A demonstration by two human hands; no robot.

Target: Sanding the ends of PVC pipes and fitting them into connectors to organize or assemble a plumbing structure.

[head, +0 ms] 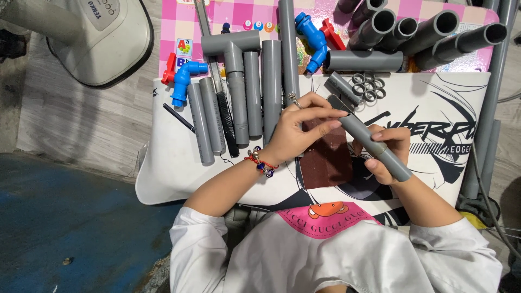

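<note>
While the view looked straight down over the person's lap, these things were seen:

Right hand: the right hand [386, 153] was wrapped around the lower part of a short grey pipe [369, 140], fingers closed on it, the thumb laid along its side.

Left hand: the left hand [304, 126] was stretched across to the pipe's upper end, where the fingertips [337, 115] were pressed onto it; a ring was worn on one finger and a red and blue bead bracelet [261, 162] on the wrist.

Pipe: it was held slanted, upper end toward the left hand, lower end past the right palm, above a dark brown sheet [326, 154].

Sheet: the brown sheet was laid on a white printed board [173, 163] across the lap.

Left of the hands: several grey pipe lengths [253, 95] were laid side by side on the board, next to a grey T-shaped fitting [232, 46] and a blue elbow tap with a red handle [182, 78].

Above the hands: a second blue tap [313, 35], a small heap of grey rings [369, 87] and a thick grey pipe [363, 61] were set near the board's far edge.

Top right: wider grey pipes [434, 30] were stacked with open ends toward the camera, on a pink chequered mat [179, 21].

Top left: the white base of a fan [103, 43] was stood on the floor.
</note>
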